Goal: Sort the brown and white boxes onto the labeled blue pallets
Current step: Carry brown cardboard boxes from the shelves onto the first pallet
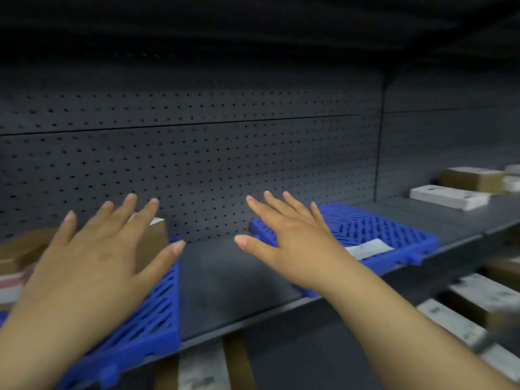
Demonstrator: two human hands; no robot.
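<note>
Both my hands are spread flat with straight fingers above a dark shelf, holding nothing. My left hand (pixel 95 249) hovers over the left blue pallet (pixel 152 319), partly covering a brown box (pixel 153 237) that stands on it. More brown boxes (pixel 25 246) lie at the far left. My right hand (pixel 287 235) hovers over the near left corner of the right blue pallet (pixel 374 229), which carries a white label (pixel 368 248) at its front edge. A white box (pixel 447 197) and a brown box (pixel 472 178) lie further right on the shelf.
A dark pegboard wall (pixel 197 153) backs the shelf. Bare shelf surface (pixel 233 274) lies between the two pallets. A lower shelf holds several brown and white boxes (pixel 478 299), with more under the front edge (pixel 202 367).
</note>
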